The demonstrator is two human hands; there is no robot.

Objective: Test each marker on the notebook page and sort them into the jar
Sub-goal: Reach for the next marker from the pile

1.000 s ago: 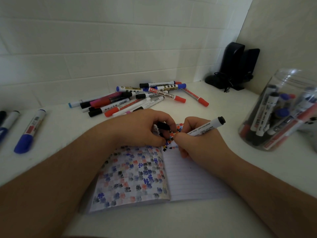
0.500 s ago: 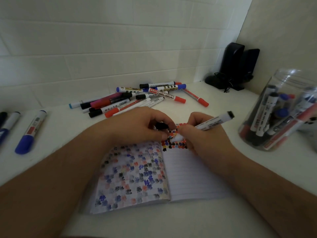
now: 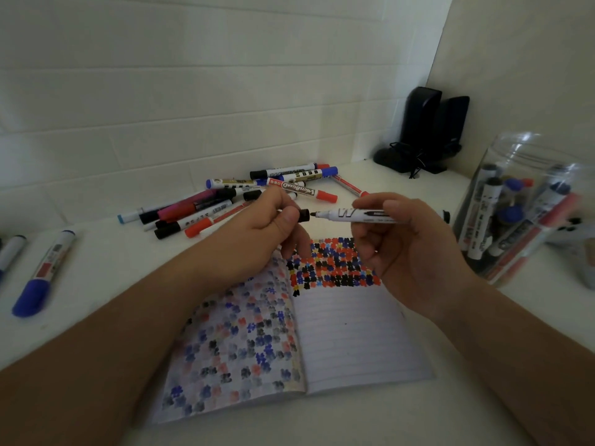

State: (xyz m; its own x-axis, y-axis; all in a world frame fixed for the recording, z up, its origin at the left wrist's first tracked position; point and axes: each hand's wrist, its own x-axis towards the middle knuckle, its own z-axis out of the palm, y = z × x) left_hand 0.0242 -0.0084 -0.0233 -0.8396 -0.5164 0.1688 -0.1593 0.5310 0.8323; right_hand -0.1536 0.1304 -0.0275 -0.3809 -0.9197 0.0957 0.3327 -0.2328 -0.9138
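The left hand (image 3: 270, 220) pinches the cap (image 3: 304, 216) just off the tip of the marker (image 3: 360, 215) (nib bare) gripped by the right hand (image 3: 409, 249), probably for recapping.

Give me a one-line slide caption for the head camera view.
Left hand brings black cap toward uncapped marker held by right hand above open notebook, jar at right.

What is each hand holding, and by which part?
The right hand grips the uncapped marker around its barrel, tip bare. The left hand pinches the black cap at its closed end.
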